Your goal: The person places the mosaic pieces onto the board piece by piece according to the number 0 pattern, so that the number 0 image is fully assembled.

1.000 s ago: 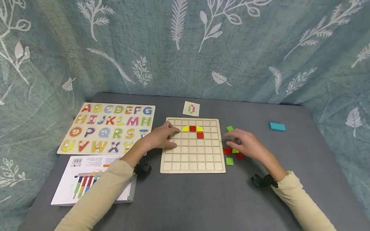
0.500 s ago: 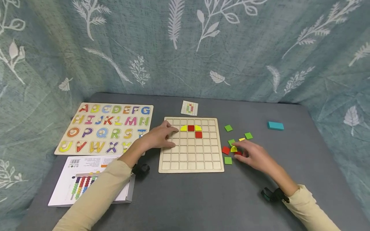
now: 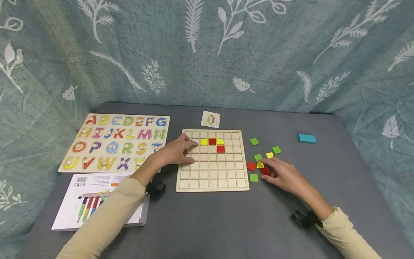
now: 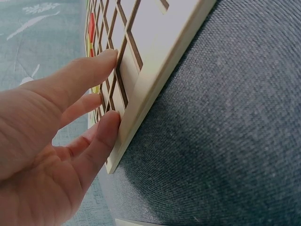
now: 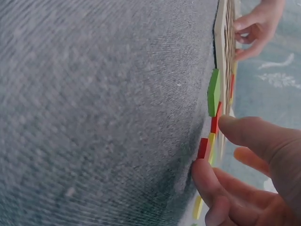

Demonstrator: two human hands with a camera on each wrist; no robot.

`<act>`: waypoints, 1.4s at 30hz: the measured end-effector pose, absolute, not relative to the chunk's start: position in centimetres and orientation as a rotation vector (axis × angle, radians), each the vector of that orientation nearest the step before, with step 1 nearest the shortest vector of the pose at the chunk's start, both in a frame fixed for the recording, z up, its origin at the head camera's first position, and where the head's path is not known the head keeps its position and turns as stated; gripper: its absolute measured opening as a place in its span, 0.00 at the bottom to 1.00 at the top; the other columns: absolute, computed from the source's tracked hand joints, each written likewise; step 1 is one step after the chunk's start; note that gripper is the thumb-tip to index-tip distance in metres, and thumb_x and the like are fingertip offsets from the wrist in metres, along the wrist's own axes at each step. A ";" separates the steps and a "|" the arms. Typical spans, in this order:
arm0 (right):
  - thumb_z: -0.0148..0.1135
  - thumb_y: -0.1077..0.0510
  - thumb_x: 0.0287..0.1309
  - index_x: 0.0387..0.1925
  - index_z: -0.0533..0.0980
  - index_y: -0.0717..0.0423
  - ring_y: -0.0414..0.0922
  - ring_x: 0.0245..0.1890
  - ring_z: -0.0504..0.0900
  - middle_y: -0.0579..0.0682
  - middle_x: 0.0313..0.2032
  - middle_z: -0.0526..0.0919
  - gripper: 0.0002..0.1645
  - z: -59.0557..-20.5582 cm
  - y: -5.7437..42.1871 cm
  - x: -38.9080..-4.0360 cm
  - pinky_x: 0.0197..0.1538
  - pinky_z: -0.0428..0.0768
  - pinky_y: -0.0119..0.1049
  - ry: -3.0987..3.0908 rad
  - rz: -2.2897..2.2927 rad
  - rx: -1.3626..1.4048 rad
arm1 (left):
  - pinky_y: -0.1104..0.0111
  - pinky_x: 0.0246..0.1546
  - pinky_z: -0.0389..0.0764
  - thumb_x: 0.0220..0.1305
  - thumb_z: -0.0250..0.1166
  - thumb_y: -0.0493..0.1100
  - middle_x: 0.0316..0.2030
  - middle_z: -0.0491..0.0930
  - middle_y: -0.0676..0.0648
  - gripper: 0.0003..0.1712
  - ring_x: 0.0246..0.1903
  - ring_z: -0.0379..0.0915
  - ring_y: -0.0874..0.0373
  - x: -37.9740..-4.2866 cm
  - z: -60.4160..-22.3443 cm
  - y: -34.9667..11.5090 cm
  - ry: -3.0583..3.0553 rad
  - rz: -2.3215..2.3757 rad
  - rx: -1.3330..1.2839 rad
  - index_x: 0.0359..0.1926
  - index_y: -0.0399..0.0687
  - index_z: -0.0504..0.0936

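Note:
My left hand rests with spread, relaxed fingers on the left edge of a wooden grid board. The left wrist view shows its fingertips on the grid and border. On the board's upper rows sit two yellow curved tiles, with a red square tile between them and another red one below. My right hand reaches into loose tiles right of the board. Its thumb and index finger are parted around a red tile, fingertips right at it. A yellow tile lies beside the index fingertip.
Loose green tiles and a red tile lie around the right hand. A pattern card is behind the board. An alphabet puzzle and a white box lie left. A teal block is far right.
My right hand has moved right and toward me, off the green tiles to the red tile; more loose tiles now show. The left hand stays on the board. The view has shifted slightly.

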State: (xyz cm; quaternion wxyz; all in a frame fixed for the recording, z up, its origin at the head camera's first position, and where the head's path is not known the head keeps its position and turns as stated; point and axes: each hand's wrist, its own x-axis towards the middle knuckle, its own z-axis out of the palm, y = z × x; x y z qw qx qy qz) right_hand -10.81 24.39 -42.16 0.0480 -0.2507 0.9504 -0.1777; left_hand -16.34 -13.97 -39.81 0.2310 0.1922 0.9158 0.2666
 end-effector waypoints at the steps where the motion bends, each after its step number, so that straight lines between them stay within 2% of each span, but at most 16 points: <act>1: 0.73 0.53 0.51 0.58 0.75 0.53 0.32 0.25 0.72 0.49 0.41 0.79 0.31 -42.2 24.4 -10.8 0.27 0.69 0.28 2.903 -0.524 -0.765 | 0.67 0.38 0.68 0.61 0.68 0.46 0.52 0.63 0.42 0.35 0.39 0.68 0.55 -16.3 -39.8 -13.9 2.515 0.734 0.526 0.68 0.47 0.69; 13: 0.76 0.51 0.46 0.62 0.70 0.54 0.35 0.27 0.83 0.50 0.41 0.85 0.41 -42.2 24.5 -10.5 0.26 0.72 0.30 2.956 -0.354 -0.735 | 0.65 0.39 0.70 0.60 0.68 0.45 0.53 0.63 0.42 0.35 0.40 0.69 0.54 -16.6 -40.1 -14.1 2.512 0.758 0.535 0.67 0.46 0.70; 31: 0.76 0.51 0.45 0.53 0.75 0.54 0.34 0.26 0.81 0.48 0.35 0.84 0.33 -42.2 24.4 -10.7 0.32 0.76 0.35 2.947 -0.346 -0.772 | 0.67 0.38 0.69 0.60 0.69 0.45 0.51 0.63 0.43 0.35 0.39 0.68 0.55 -16.8 -40.3 -14.3 2.516 0.756 0.529 0.67 0.47 0.70; 36: 0.75 0.51 0.47 0.53 0.75 0.54 0.33 0.26 0.82 0.50 0.40 0.85 0.31 -42.4 24.6 -11.0 0.31 0.76 0.32 2.916 -0.396 -0.786 | 0.67 0.37 0.68 0.60 0.69 0.45 0.52 0.63 0.42 0.34 0.38 0.68 0.55 -16.6 -40.2 -14.3 2.517 0.760 0.530 0.67 0.46 0.70; 42: 0.74 0.53 0.50 0.53 0.76 0.55 0.32 0.28 0.84 0.52 0.49 0.84 0.28 -42.4 25.3 -11.6 0.39 0.80 0.40 2.843 -0.518 -0.718 | 0.67 0.36 0.68 0.60 0.69 0.45 0.53 0.64 0.41 0.35 0.37 0.68 0.56 -16.5 -40.3 -14.2 2.529 0.746 0.538 0.67 0.46 0.70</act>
